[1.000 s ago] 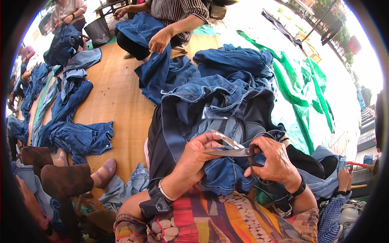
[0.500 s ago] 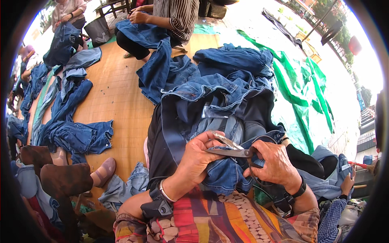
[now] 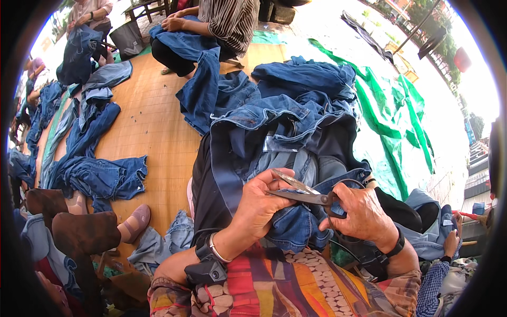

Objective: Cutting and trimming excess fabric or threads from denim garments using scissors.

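My right hand [image 3: 364, 214] is closed on the handles of a pair of dark metal scissors [image 3: 316, 198]. Their two blades stand apart and point left, toward my left hand [image 3: 256, 206]. That hand is closed at the fingertips by the blades, pinching blue denim; the exact spot it grips is partly hidden. The bunched denim garment [image 3: 297, 224] lies across my lap beneath both hands. Farther up my legs, opened denim jeans [image 3: 259, 115] are spread out, with a dark inner side and a pale label showing.
More denim lies heaped beyond my lap [image 3: 306, 79] and on the orange mat [image 3: 153, 127] at left [image 3: 100, 177]. A person in a striped shirt [image 3: 229, 24] sits ahead with denim. Green sheeting [image 3: 391, 127] spreads at right. A co-worker's hand [image 3: 451, 242] shows at far right.
The scissors have tilted slightly and my right hand has shifted a little right. My left hand stays nearly in place. The striped-shirt person's hands have moved slightly left and down.
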The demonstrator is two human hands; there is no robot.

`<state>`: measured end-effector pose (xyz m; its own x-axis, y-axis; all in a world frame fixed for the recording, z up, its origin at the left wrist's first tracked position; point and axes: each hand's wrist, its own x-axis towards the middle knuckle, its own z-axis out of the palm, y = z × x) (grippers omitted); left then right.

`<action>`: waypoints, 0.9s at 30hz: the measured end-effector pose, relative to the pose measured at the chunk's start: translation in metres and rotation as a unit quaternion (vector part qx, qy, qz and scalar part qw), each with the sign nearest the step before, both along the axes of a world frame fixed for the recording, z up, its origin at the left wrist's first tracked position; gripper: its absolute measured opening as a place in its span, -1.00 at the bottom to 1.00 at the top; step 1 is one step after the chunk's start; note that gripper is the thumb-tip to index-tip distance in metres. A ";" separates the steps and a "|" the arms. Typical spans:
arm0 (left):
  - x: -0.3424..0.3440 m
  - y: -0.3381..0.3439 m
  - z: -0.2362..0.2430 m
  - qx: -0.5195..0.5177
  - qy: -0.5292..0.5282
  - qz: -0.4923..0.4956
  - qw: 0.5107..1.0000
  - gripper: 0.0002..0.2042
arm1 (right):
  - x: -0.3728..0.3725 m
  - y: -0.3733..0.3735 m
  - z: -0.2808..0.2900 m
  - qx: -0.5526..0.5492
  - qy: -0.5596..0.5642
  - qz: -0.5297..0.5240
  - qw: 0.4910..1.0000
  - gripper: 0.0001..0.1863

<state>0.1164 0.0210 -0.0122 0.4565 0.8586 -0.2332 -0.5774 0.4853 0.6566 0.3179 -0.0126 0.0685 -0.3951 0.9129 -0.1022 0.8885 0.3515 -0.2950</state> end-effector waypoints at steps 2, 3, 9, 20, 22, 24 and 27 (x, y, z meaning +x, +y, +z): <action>0.001 -0.001 0.000 0.004 0.003 0.002 1.000 -0.60 | 0.002 -0.001 -0.001 0.003 -0.003 0.007 1.000 -0.37; 0.001 -0.001 0.000 0.008 0.005 0.002 1.000 -0.60 | 0.003 -0.001 -0.001 0.006 -0.007 0.013 1.000 -0.36; 0.001 -0.003 -0.001 0.008 0.007 0.006 1.000 -0.59 | 0.006 -0.003 -0.002 -0.015 -0.014 0.005 1.000 -0.37; -0.003 -0.004 0.003 0.019 0.012 -0.006 1.000 -0.56 | 0.017 -0.010 -0.015 -0.031 0.122 -0.118 0.985 -0.44; -0.004 -0.005 0.003 0.011 0.015 -0.017 1.000 -0.53 | 0.017 -0.007 -0.018 -0.025 0.176 -0.157 0.971 -0.46; -0.004 -0.005 0.004 0.021 0.004 -0.013 1.000 -0.50 | 0.011 -0.005 -0.028 -0.012 0.375 -0.188 0.907 -0.49; -0.003 -0.008 0.004 0.067 0.010 -0.008 0.998 -0.53 | -0.002 -0.004 -0.035 -0.019 0.438 -0.164 0.884 -0.66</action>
